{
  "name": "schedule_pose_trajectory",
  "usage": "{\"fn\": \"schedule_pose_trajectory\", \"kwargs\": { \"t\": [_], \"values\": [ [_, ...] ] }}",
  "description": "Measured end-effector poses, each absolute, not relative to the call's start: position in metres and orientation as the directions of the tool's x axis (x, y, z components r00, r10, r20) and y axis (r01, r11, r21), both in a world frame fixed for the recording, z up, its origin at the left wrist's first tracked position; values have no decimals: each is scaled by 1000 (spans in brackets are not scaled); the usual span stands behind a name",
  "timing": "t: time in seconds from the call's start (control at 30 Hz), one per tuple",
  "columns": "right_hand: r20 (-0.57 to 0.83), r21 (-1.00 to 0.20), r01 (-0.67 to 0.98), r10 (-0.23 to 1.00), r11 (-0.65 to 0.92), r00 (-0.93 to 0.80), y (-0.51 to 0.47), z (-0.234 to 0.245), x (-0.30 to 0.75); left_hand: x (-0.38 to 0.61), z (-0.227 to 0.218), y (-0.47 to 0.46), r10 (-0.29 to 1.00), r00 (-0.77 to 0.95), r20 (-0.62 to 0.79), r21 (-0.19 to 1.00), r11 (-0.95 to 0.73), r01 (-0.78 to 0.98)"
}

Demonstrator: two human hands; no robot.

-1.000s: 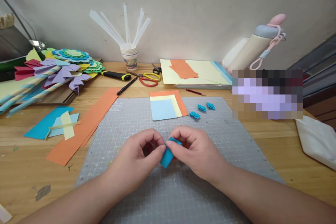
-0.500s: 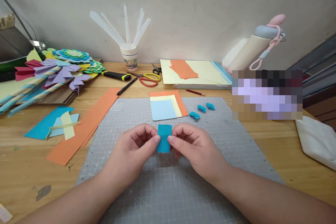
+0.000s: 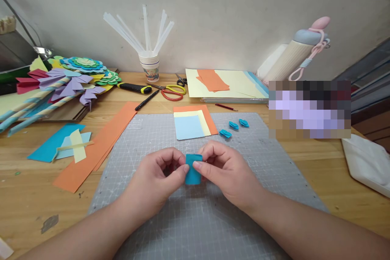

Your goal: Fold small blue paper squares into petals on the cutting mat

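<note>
Pinching the small blue paper (image 3: 193, 176) from both sides, we hold it over the grey cutting mat (image 3: 146, 215): our left hand (image 3: 163, 172) grips the left edge, our right hand (image 3: 227, 172) laps its thumb onto the face, probably to keep the paper flat and square to us. The fingers of both hands press together on it. Three folded blue pieces (image 3: 233, 125) lie beyond, seemingly set aside for working room. A second ago the paper slanted between our hands; now it sits straight, while those pieces remain put.
</note>
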State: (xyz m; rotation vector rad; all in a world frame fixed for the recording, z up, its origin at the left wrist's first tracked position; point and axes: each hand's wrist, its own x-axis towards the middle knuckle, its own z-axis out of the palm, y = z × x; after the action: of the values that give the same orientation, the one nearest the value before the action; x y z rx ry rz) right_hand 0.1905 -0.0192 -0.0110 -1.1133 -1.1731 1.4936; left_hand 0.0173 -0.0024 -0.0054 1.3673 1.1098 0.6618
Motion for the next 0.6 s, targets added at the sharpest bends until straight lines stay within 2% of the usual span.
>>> {"fn": "schedule_pose_trajectory", "kwargs": {
  "t": [0.17, 0.43, 0.6],
  "values": [
    [-165, -967, -159, 965, -200, -206, -22, -11, 192, 16, -8, -3, 888, 399, -230, 960, 139, 244],
    [-103, -987, -107, 978, -123, -181, -21, -7, 196, 17, -4, -4, 881, 410, -238, 949, 122, 289],
    [-142, -978, -124, 971, -168, -194, -18, -9, 198, 18, -4, -2, 894, 386, -228, 962, 147, 229]
  ]
}}
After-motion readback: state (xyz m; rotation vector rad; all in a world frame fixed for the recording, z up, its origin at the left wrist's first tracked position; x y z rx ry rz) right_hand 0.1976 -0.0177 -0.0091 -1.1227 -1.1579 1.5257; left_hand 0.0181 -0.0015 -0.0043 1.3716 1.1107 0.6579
